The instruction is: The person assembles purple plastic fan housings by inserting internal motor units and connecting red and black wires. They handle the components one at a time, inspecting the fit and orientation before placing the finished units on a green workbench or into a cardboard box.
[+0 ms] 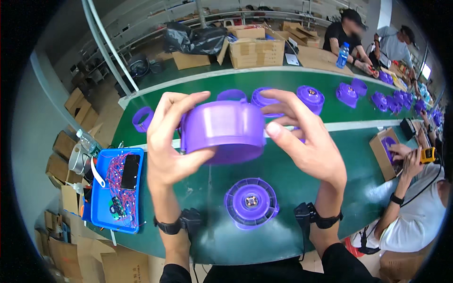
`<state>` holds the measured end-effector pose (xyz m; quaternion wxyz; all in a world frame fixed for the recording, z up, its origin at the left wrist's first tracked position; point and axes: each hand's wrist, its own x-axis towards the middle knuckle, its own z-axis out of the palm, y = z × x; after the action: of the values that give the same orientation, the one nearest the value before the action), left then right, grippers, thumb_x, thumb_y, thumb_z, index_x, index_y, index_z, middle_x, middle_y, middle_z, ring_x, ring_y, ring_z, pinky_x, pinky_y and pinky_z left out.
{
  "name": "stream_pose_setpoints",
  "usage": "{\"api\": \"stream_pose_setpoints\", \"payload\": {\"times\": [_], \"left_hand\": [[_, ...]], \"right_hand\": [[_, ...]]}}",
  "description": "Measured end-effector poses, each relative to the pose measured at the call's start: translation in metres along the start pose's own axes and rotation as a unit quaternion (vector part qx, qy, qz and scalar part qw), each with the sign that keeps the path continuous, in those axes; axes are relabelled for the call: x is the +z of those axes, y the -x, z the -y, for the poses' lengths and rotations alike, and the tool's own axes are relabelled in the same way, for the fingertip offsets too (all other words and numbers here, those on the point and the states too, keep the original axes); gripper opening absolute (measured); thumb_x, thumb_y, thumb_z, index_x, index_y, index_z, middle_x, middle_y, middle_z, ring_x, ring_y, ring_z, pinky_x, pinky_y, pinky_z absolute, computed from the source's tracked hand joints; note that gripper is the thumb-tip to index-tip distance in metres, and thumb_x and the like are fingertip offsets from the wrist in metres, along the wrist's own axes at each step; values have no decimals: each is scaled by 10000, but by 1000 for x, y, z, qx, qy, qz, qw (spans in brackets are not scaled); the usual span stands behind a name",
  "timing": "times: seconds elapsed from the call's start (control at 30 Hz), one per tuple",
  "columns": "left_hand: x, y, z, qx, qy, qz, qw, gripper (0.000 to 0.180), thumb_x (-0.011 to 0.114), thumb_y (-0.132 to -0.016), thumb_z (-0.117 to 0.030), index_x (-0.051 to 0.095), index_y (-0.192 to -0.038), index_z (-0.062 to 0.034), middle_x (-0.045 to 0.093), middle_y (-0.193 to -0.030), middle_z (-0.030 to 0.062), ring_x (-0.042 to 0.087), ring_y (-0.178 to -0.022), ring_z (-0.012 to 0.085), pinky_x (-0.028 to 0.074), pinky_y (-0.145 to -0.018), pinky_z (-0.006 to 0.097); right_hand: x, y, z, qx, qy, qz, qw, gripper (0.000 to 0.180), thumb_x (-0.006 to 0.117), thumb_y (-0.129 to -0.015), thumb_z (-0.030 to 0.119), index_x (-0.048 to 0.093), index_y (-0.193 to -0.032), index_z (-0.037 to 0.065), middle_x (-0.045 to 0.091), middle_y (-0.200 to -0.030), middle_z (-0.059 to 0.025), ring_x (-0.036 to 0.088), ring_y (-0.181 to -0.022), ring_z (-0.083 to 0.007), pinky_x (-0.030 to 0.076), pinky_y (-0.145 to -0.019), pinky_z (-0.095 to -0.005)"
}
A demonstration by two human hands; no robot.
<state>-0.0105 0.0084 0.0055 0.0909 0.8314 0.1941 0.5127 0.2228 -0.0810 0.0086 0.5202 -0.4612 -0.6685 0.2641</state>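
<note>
Raised above the green bench, a round purple plastic housing is in my left hand. The thumb reaches under its lower edge and the fingers wrap its left side and top. My right hand is at the housing's right side with fingers apart. Its thumb tip and fingertips are right by the rim; whether they touch it I cannot tell. On the bench between my forearms lies a purple round part with a ribbed outer ring and a metallic centre.
At left, a blue tray holds red wires, small circuit boards and a dark phone-like slab. Several purple parts line the far belt, including a ring and a housing. A co-worker in white handles a purple part in a cardboard box.
</note>
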Motion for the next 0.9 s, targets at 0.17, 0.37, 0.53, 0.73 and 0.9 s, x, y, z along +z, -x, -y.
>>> {"api": "stream_pose_setpoints", "payload": {"times": [0.17, 0.37, 0.53, 0.73, 0.9], "left_hand": [[17, 4, -8, 161, -121, -93, 975, 666, 848, -484, -110, 688, -1127, -44, 540, -946, 91, 564, -814, 241, 484, -664, 335], [28, 2, -11, 122, 31, -45, 991, 758, 811, -606, -232, 587, -1297, -15, 528, -1292, 176, 504, -1187, 379, 418, -1001, 459], [20, 7, 6, -17, -9, -163, 986, 286, 591, -894, -97, 663, -1128, 50, 671, -882, 161, 633, -841, 233, 487, -757, 339], [25, 14, 24, -245, 41, -54, 967, 198, 614, -944, -134, 707, -978, 37, 664, -727, 106, 612, -615, 101, 450, -512, 242], [41, 9, 9, -177, 299, -96, 933, 725, 698, -870, -349, 388, -1441, -25, 592, -1251, 211, 609, -1121, 276, 504, -917, 380]], "right_hand": [[21, -8, -11, -13, -117, -4, 993, 750, 719, -877, 350, 343, -1437, 22, 551, -1250, -227, 601, -1093, -271, 516, -891, -374], [25, -14, -16, -33, -104, -58, 992, 763, 826, -771, 246, 393, -1351, 3, 529, -1221, -183, 571, -1105, -221, 491, -920, -339], [20, -14, -9, -31, -103, -123, 987, 704, 833, -759, 211, 418, -1288, 3, 573, -1114, -142, 601, -1034, -202, 517, -880, -329], [17, -15, -12, -41, -106, -124, 986, 708, 832, -759, 211, 414, -1292, 5, 566, -1124, -145, 600, -1030, -199, 516, -884, -326], [23, -15, -16, -64, -50, -138, 987, 674, 825, -764, 265, 457, -1264, 3, 558, -1167, -157, 587, -1076, -244, 500, -899, -363]]}}
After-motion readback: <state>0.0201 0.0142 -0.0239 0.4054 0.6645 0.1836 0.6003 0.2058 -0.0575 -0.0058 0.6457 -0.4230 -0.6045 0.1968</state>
